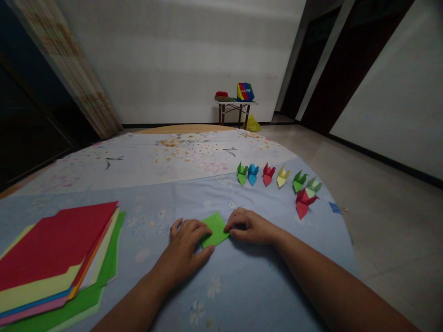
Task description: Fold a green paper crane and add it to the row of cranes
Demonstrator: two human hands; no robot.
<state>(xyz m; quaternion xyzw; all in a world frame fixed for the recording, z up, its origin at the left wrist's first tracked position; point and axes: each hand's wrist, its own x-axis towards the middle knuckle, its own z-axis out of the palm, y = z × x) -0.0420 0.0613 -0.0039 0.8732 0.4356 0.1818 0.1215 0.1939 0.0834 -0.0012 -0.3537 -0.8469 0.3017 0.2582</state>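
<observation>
A small green folded paper lies on the blue part of the tablecloth in front of me, roughly diamond-shaped. My left hand holds its left side, with fingertips on the upper left edge and the thumb at the lower edge. At the right corner, my right hand pinches the paper between thumb and curled fingers. The underside of the paper is hidden. Beyond my right hand stand several folded paper birds, among them a blue one, a pale yellow one and a red one nearest me.
A stack of coloured paper sheets, red on top, lies to the left. The round table's floral cloth covers most of it. Behind stands a small table carrying a multicoloured box. A blue tag sits at the right edge.
</observation>
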